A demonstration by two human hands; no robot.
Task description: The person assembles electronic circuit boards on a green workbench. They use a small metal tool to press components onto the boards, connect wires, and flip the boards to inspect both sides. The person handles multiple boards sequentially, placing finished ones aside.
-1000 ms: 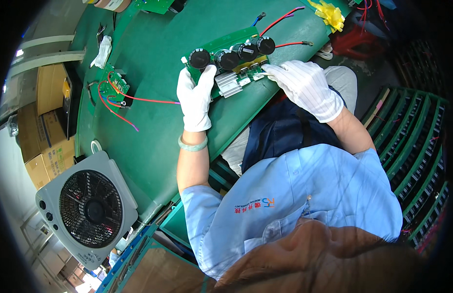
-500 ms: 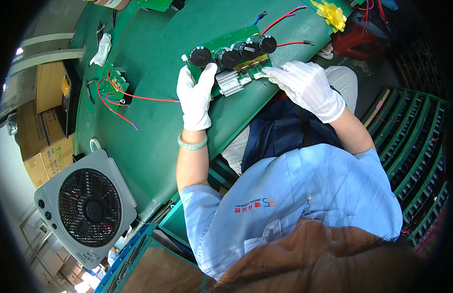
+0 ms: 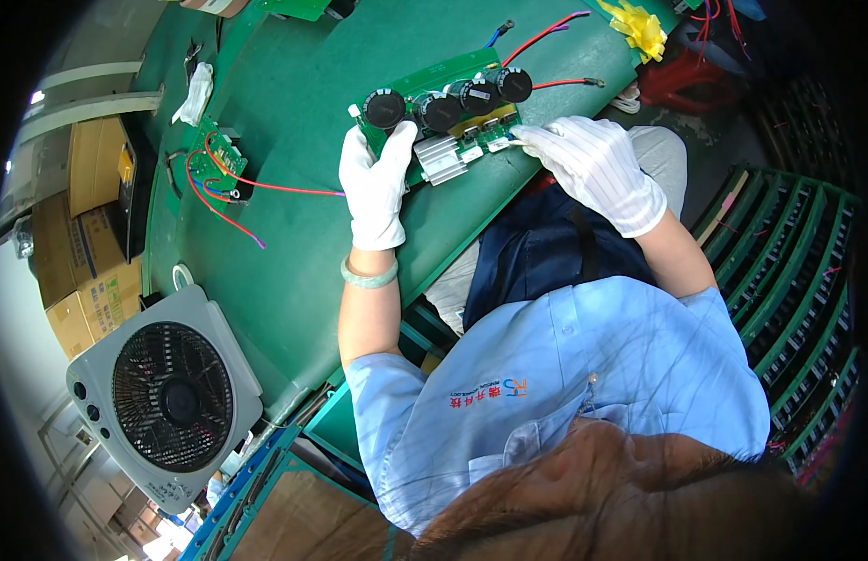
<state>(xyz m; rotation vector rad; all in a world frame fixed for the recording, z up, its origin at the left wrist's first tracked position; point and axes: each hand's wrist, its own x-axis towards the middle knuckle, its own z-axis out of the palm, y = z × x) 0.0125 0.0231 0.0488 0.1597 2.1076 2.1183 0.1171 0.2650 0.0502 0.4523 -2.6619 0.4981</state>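
Note:
A green circuit board (image 3: 467, 67) lies tilted over the bench, carrying several large black round capacitors (image 3: 384, 108) and a finned silver heatsink (image 3: 441, 160). In a white glove, my left hand (image 3: 374, 187) grips its left end, thumb over the near side by the heatsink. My right hand (image 3: 598, 173), also gloved, reaches the board's near right corner beside small white connectors (image 3: 499, 144). Its fingertips are pressed together there; what they pinch, if anything, is too small to make out. Red wires (image 3: 557, 85) and a blue wire (image 3: 498, 35) stick out from the board's far side.
Another board with red wires (image 3: 219, 166) and a crumpled white glove (image 3: 198, 93) lie at the left of the green bench (image 3: 303, 271). A grey box fan (image 3: 177, 397) stands lower left. Yellow material (image 3: 637, 30) sits at the far right corner; green racks (image 3: 794, 299) stand right.
My right hand has shifted slightly right, baring more of the white connector at the board's corner. My left hand and the board stay almost unchanged.

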